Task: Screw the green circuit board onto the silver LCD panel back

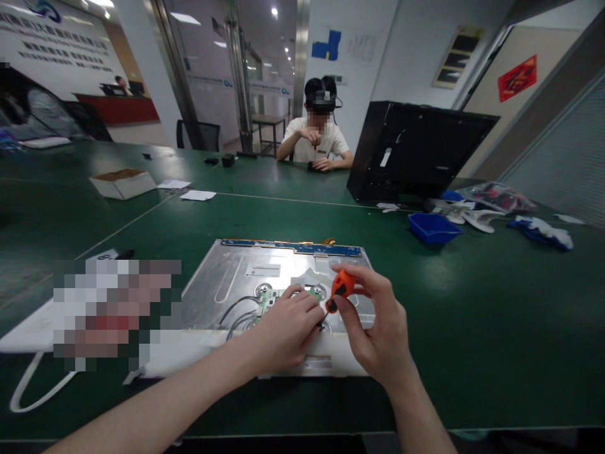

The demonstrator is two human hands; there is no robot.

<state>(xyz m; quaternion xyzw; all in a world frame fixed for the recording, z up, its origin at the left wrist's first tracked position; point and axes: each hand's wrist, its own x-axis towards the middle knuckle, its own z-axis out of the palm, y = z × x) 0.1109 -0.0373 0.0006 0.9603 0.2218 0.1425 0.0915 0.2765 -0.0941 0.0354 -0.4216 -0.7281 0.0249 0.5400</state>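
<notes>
Head cam | R hand (378, 328) grip clamped on screwdriver (339, 289) | L hand (286, 328) prob. curled, steadying tip on panel (227, 284)

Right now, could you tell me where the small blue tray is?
In the head view, the small blue tray sits right of centre on the green table, before the black panel, beyond the metal panel.

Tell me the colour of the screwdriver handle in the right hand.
Orange with black, seen in the head view: the small screwdriver.
</notes>
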